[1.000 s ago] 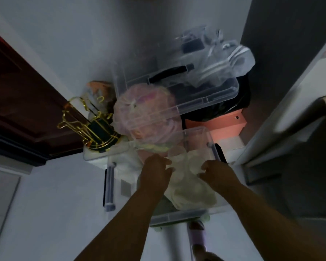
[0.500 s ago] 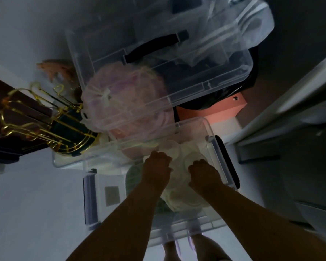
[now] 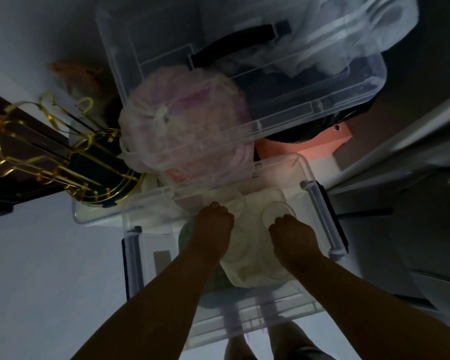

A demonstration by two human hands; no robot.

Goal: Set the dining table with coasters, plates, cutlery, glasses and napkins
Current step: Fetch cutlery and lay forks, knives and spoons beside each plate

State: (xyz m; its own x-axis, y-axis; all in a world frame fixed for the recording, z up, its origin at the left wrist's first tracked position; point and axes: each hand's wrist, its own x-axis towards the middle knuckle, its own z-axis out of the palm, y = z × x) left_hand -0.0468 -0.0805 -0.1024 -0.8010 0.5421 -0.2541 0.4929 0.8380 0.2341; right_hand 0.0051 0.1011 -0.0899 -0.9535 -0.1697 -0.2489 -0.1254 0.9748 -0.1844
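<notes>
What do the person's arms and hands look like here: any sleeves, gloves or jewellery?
Both forearms are bare up to the frame edge, with no sleeves showing. The left hand and right hand wear no gloves. No watch, ring or bracelet is visible, though the dim light could hide small items.

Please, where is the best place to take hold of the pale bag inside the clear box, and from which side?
Probably the gathered top of the pale bag, from above through the open clear box: its walls block the sides. The left hand and right hand grip there.
</notes>
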